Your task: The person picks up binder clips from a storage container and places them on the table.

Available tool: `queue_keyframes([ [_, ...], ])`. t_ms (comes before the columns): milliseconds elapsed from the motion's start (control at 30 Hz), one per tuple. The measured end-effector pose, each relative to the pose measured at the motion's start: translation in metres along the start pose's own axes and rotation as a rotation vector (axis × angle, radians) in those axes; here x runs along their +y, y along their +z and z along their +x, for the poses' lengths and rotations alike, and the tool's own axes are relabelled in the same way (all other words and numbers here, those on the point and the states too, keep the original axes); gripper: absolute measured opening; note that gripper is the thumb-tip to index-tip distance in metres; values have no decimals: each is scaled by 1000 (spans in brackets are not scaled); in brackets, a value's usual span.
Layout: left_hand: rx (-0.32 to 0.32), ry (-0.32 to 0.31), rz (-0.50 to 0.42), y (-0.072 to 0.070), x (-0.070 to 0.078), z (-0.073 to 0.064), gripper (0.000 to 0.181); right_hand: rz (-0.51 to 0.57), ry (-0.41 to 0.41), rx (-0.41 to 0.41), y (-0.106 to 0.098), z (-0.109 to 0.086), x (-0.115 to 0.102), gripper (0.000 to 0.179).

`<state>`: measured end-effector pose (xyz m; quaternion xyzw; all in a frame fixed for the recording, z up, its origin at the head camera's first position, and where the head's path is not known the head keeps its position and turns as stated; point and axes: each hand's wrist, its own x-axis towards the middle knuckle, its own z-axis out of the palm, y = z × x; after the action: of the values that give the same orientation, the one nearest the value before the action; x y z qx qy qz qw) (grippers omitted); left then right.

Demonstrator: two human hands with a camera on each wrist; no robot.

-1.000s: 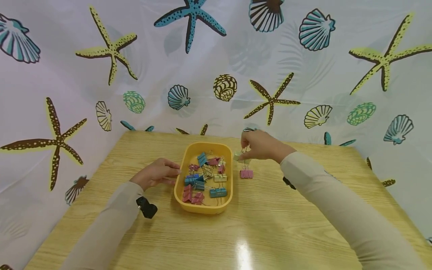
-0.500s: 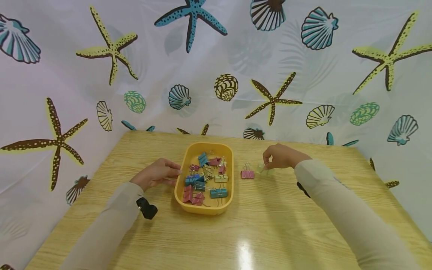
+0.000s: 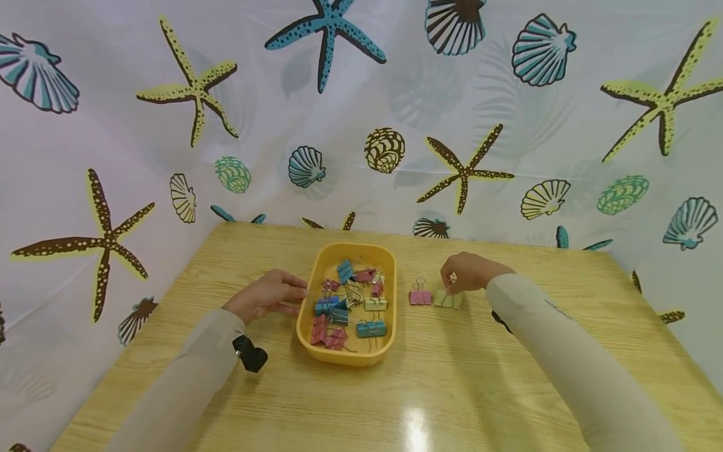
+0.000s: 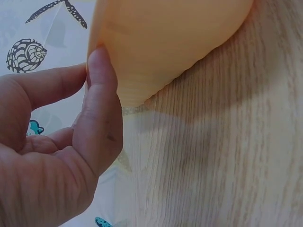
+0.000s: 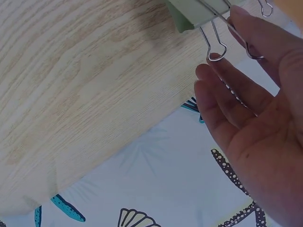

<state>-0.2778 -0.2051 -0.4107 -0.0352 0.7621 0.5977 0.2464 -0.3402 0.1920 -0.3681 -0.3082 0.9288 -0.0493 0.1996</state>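
My left hand (image 3: 271, 294) is at the left side of the yellow tray (image 3: 305, 348), which holds several binder clips in blue, pink and pale yellow. In the left wrist view, a fingertip lies flat on the tray's outer wall (image 4: 156, 42) and another touches its rim edge. My right hand (image 3: 470, 271) is over a pale green binder clip (image 3: 449, 299) on the table. In the right wrist view, the thumb and fingertips are spread around the wire handles (image 5: 214, 45) of this clip. A pink binder clip (image 3: 420, 298) sits just left of it, handles up.
A light wooden table (image 3: 350, 408) lies under everything. White cloth (image 3: 350, 113) printed with starfish and shells hangs behind and at both sides. Small black devices (image 3: 250, 353) are strapped at the wrists.
My right hand has carried the green clip from beside the tray, past the pink clip, and down onto the table at its right. The left hand stays by the tray.
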Motion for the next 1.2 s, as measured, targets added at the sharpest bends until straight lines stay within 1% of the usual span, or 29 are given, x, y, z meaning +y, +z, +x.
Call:
queue_keyframes([
  [67, 3, -2, 1, 0, 0, 0, 44, 1, -2, 20, 0, 1, 1, 12],
  [267, 1, -3, 2, 0, -1, -2, 44, -7, -43, 86, 5, 4, 3, 11],
  [400, 0, -1, -3, 1, -2, -3, 44, -17, -72, 131, 9, 8, 6, 13],
  [500, 6, 0, -3, 1, -1, -4, 44, -29, -79, 153, 10, 12, 7, 12],
  [733, -1, 20, 16, 3, 2, -7, 43, 41, 22, 123, 8, 13, 6, 6],
  [900, -10, 41, 15, 1, 2, -8, 42, 46, 21, 118, 8, 14, 6, 6],
  [1200, -2, 32, 7, 0, 0, -5, 42, 41, 9, 123, 10, 13, 8, 4],
])
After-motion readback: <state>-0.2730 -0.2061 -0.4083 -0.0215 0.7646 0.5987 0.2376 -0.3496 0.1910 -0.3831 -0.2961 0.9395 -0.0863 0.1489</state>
